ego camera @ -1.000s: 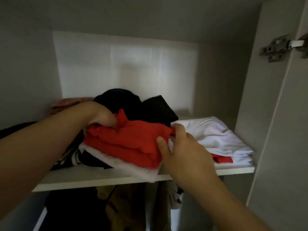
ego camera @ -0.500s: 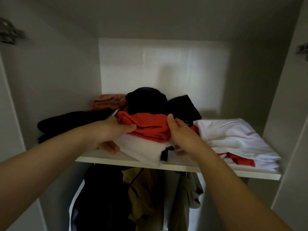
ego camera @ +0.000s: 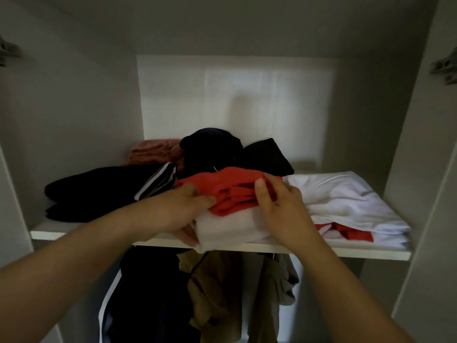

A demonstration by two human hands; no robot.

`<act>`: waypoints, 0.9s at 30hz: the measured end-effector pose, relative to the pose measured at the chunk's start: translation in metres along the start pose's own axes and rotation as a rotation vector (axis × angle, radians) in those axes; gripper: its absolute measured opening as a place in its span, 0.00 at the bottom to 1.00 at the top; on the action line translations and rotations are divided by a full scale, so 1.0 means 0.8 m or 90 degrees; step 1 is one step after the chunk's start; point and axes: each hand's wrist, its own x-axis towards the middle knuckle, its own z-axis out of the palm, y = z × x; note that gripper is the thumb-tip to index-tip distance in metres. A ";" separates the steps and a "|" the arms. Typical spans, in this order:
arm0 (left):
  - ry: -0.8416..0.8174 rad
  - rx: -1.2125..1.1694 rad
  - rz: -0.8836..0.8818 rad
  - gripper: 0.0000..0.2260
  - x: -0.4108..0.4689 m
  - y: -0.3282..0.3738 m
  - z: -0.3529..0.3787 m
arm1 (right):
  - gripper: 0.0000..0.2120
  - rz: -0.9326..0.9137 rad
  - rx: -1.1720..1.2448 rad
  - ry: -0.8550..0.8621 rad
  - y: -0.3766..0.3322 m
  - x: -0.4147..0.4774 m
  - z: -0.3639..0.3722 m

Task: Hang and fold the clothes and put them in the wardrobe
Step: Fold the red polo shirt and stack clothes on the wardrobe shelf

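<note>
Risk at the shelf (ego camera: 74, 234) edge: the folded white garment (ego camera: 230, 229) overhangs the front lip and, if released too early, could slide off with the red garment (ego camera: 232, 191) stacked on it. The pair sits between the hands, with the left hand (ego camera: 181, 210) gripping its left side and the right hand (ego camera: 280, 206) clasping its right.

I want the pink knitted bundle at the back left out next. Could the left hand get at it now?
Probably not at once: the left hand grips the red folded garment, and the black white-striped pile lies before the pink knitted bundle.
</note>
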 end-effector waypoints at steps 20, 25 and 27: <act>-0.166 0.032 -0.153 0.32 0.173 0.004 -0.076 | 0.47 0.346 0.177 -0.089 -0.029 -0.002 -0.016; -0.197 -0.016 -0.179 0.31 0.168 -0.003 -0.077 | 0.51 0.394 0.265 -0.090 -0.029 0.012 -0.019; -0.177 -0.039 -0.175 0.30 0.167 0.000 -0.073 | 0.50 0.397 0.282 -0.092 -0.027 0.010 -0.016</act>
